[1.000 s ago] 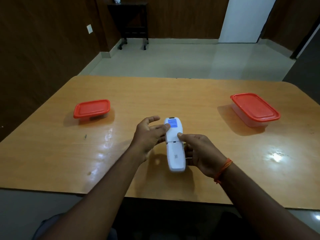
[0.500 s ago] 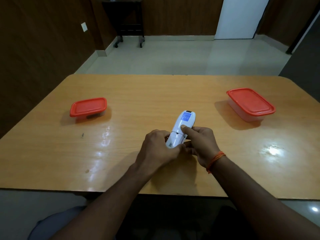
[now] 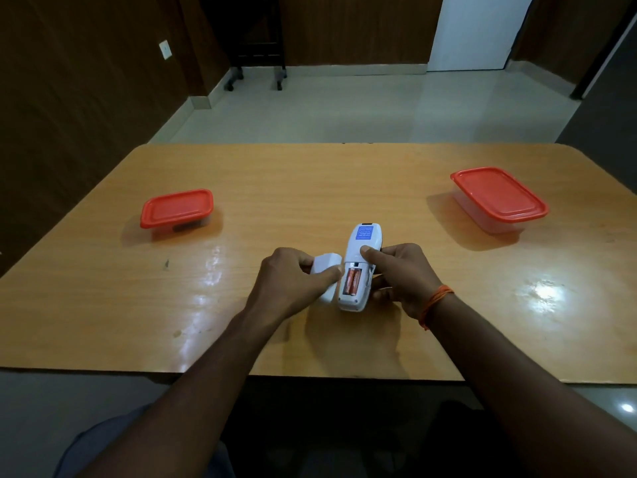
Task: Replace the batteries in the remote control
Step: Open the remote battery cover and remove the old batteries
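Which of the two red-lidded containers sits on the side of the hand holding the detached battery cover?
The left container: the left hand holds the battery cover on that side. The right container lies beyond the right hand gripping the remote.

battery cover (image 3: 325,270) now off, in left hand (image 3: 293,284); batteries (image 3: 353,281) exposed
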